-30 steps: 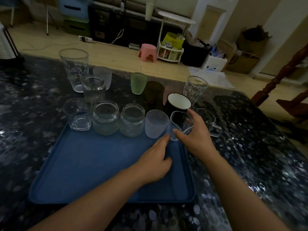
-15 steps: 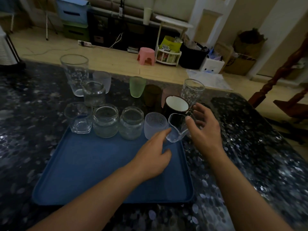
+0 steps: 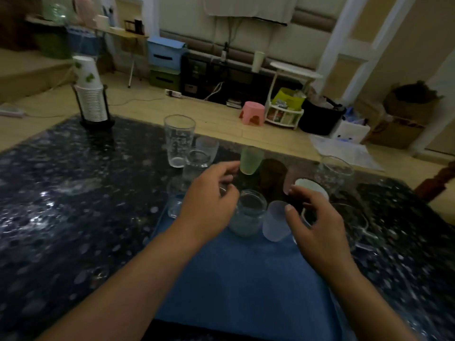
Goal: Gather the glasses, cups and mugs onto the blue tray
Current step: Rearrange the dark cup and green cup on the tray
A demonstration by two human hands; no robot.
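Observation:
The blue tray (image 3: 246,279) lies on the dark speckled table. Along its far edge stand a glass jar (image 3: 250,215), a frosted cup (image 3: 275,225) and a clear glass (image 3: 176,200); my hands hide the others. Behind the tray stand a tall clear glass (image 3: 178,140), a small jar (image 3: 197,163), a frosted glass (image 3: 208,146), a green cup (image 3: 251,159), a brown cup (image 3: 273,173), a black mug with white inside (image 3: 314,190) and a patterned glass (image 3: 336,171). My left hand (image 3: 209,200) hovers open over the tray's far row. My right hand (image 3: 315,227) hovers open near the black mug.
A rack of stacked paper cups (image 3: 91,94) stands at the table's far left corner. A clear glass mug (image 3: 352,222) sits right of the tray. Beyond the table's far edge is wooden floor with a pink stool (image 3: 253,113) and boxes.
The camera tilted up and the view blurred. My right hand let go of the small clear cup and lifted back. My left hand rose from the tray and moved forward over the jars.

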